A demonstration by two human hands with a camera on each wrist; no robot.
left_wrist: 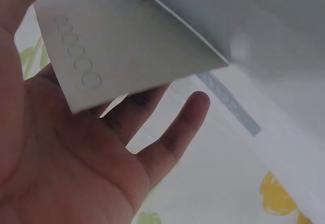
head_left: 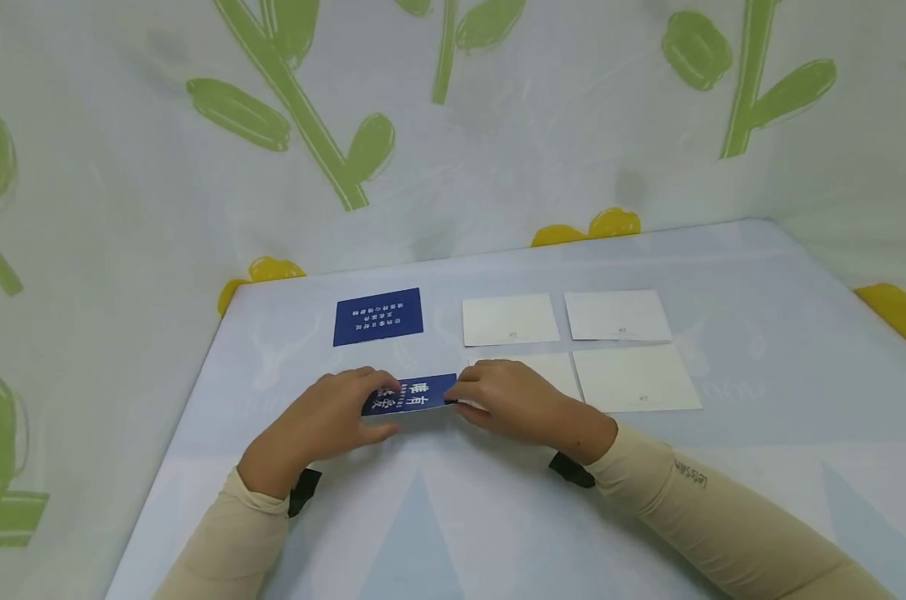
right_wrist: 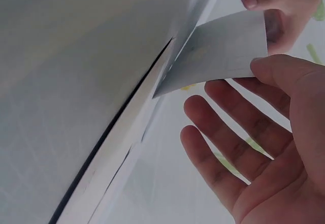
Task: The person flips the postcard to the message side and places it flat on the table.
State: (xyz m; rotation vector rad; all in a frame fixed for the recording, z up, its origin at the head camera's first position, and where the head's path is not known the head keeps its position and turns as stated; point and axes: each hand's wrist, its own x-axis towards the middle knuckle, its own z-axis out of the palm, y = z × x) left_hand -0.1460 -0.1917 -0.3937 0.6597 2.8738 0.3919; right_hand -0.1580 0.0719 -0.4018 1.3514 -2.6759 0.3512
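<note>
A blue postcard with white lettering (head_left: 418,393) is raised at its near edge, between the two hands. My right hand (head_left: 523,404) pinches its right end between thumb and fingers; in the right wrist view the thumb (right_wrist: 277,71) lies on its pale underside and the card bows slightly. At the other end is my left hand (head_left: 325,421), fingers over the blue face and thumb apart below the near edge. The left wrist view shows the card's pale back (left_wrist: 117,46) with a row of small printed circles, covering part of the left fingers.
Behind the hands lies another blue card (head_left: 378,317). Several white cards stand in two rows on the right, among them a back one (head_left: 510,319) and a front one (head_left: 636,379). The pale tablecloth (head_left: 422,533) meets a curtain with green leaves (head_left: 453,167).
</note>
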